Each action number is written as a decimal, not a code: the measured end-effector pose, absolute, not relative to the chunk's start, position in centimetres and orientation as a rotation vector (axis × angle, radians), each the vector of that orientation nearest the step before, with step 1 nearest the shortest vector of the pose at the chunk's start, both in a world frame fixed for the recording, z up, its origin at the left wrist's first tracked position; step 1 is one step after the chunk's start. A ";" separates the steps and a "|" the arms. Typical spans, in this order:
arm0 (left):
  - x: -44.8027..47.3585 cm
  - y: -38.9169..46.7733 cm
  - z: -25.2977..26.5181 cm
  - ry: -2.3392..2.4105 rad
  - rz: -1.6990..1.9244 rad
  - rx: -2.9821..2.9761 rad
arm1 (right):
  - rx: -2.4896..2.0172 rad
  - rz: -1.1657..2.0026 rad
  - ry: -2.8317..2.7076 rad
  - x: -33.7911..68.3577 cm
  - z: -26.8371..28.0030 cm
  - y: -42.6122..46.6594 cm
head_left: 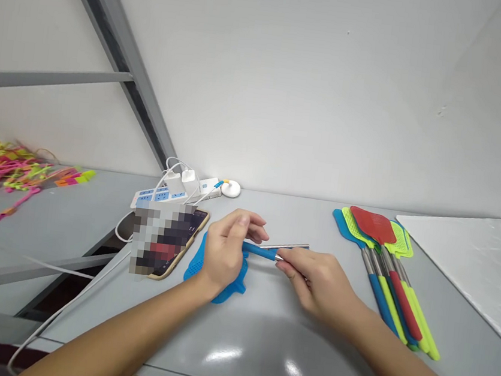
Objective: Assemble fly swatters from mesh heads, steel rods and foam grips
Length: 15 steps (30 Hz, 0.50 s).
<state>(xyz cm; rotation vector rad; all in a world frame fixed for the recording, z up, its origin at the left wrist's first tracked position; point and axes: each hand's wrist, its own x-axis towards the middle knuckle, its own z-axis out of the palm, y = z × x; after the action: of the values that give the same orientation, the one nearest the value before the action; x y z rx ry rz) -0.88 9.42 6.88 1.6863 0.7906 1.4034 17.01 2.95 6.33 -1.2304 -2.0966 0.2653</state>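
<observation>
My left hand (226, 248) is half curled, its fingers loosely bent above a blue tubular handle (261, 251). One end of the handle meets the palm; the fingers are not wrapped round it. At the handle's other end, my right hand (313, 276) pinches the metal rod (278, 258) that comes out of it. Just behind, a second metal rod (291, 246) shows, partly hidden by the hands. Blue perforated fly swatter heads (232, 288) lie on the table under and beside my left hand, which covers part of them.
Assembled fly swatters (386, 270) in several colours are stacked at the right, beside a white sheet (478, 256). To the left are a phone (186, 235), a power strip (159, 197) with cables, and a white round object (231, 189). Colourful strips (8, 166) pile up further left.
</observation>
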 end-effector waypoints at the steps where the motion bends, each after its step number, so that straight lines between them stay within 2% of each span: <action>1: -1.0 9.7 7.0 0.808 1.366 1.770 | -1.235 0.285 -2.092 17.1 6.5 3.0; 7: -1.7 11.1 8.0 0.862 1.027 2.764 | -1.302 0.173 -2.037 18.0 6.5 3.5; 10: -2.1 11.5 8.2 0.782 0.871 3.066 | -1.368 0.211 -1.924 17.8 5.9 3.7; 12: -2.5 12.0 8.3 0.839 0.921 3.123 | -1.393 0.202 -1.752 17.5 5.5 3.7; 15: -3.6 13.1 8.8 1.135 1.179 2.971 | -1.316 0.092 -1.502 16.5 5.1 3.5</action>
<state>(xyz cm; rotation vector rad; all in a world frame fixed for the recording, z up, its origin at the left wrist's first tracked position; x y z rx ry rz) -3.63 13.07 8.77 2.9709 1.1348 1.1785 16.50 3.48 5.12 -1.3163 -1.5024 0.0919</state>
